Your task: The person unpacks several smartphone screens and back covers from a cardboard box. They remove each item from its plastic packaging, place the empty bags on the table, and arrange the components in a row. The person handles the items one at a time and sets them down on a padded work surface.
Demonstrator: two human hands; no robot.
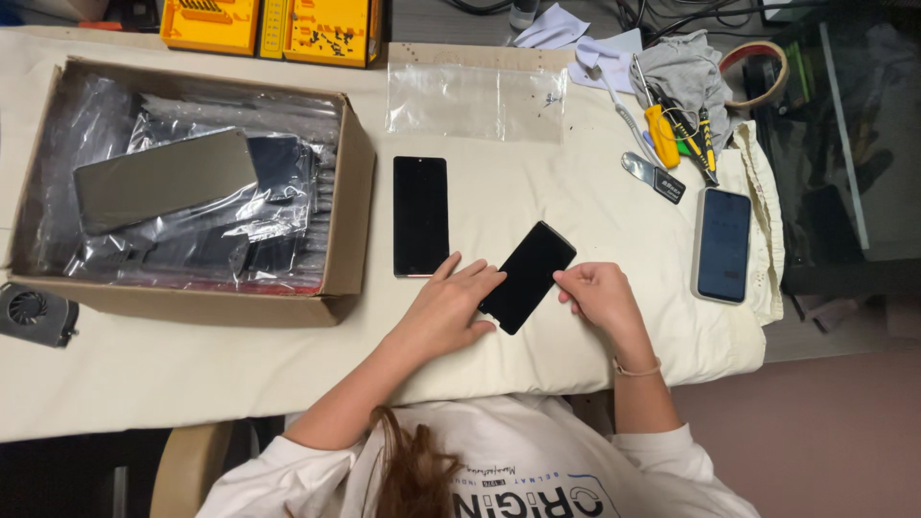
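At the left of the frame a cardboard box (347,206) of plastic-wrapped parts sits on the cream cloth-covered table (192,364), with a small black fan (34,312) at the far left edge. At centre, one black phone (420,216) lies flat just left of a tilted black phone (528,276); the left hand (446,312) rests spread fingers on its left edge, and the right hand (597,293) pinches its right edge with curled fingers. To the right lie a cased phone (722,245), screwdrivers (672,134) and grey floor at lower right.
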